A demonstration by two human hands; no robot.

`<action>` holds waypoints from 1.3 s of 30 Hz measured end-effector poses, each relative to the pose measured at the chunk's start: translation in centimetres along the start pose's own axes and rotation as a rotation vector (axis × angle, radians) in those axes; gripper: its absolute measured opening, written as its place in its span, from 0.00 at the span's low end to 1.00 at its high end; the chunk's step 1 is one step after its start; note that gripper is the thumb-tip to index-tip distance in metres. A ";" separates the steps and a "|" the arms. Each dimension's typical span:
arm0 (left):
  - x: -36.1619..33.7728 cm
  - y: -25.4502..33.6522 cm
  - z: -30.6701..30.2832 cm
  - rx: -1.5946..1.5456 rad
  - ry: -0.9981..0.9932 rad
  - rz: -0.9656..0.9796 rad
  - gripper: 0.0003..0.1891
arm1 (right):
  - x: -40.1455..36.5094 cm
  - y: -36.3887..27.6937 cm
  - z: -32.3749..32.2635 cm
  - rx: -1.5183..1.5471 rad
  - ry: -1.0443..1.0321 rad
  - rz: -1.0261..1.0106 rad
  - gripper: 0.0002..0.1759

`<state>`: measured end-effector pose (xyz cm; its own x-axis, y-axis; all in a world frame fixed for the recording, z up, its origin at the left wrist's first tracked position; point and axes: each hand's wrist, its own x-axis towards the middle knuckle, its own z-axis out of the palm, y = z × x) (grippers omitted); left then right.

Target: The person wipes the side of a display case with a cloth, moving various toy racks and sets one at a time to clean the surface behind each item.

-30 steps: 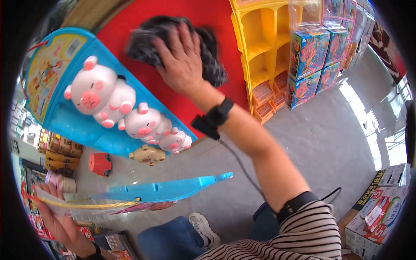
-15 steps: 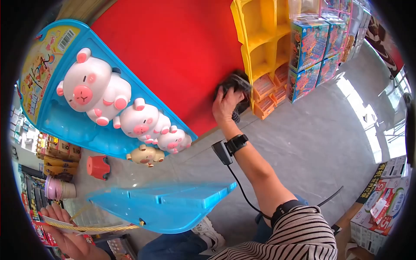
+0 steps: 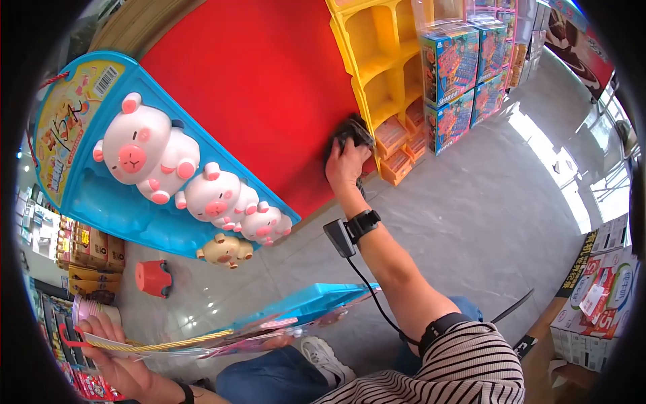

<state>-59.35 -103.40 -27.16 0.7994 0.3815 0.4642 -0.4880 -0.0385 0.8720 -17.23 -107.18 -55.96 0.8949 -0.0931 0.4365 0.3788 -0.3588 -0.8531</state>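
Observation:
At the lower left, my left hand is closed on the yellow rope and the card end of a blue plastic tray, near a red hook. That tray hangs tilted, seen almost edge-on. My right hand grips a dark cloth-like bundle, whose details are unclear, on the red surface beside a yellow compartment tray. Another blue tray on the left bears white-and-pink animal figures and a small tan one.
Boxed toys are stacked at the upper right, above small orange trays. A red stool stands on the grey floor. Printed cartons are at the lower right, with wooden edging beside them.
The blue tray in my left hand has turned, showing its printed, figure-bearing side more edge-on. The yellow tray and boxes appear further left in view. My right hand still grips the dark bundle.

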 end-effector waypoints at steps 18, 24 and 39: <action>2.8 -3.9 0.0 0.022 0.107 -0.008 0.24 | 0.9 -3.3 -1.7 0.131 -0.010 -0.378 0.19; 4.1 -4.7 0.8 0.025 0.064 0.007 0.25 | 1.7 -2.3 -2.3 0.100 -0.032 -0.441 0.17; 4.1 -5.6 2.6 0.054 0.234 0.005 0.22 | 2.5 -2.9 -0.9 0.401 0.030 0.065 0.20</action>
<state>-52.40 -104.03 -29.77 0.6910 0.5846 0.4252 -0.4672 -0.0876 0.8798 -16.25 -107.20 -52.13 0.9152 -0.1325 0.3807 0.3886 0.0385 -0.9206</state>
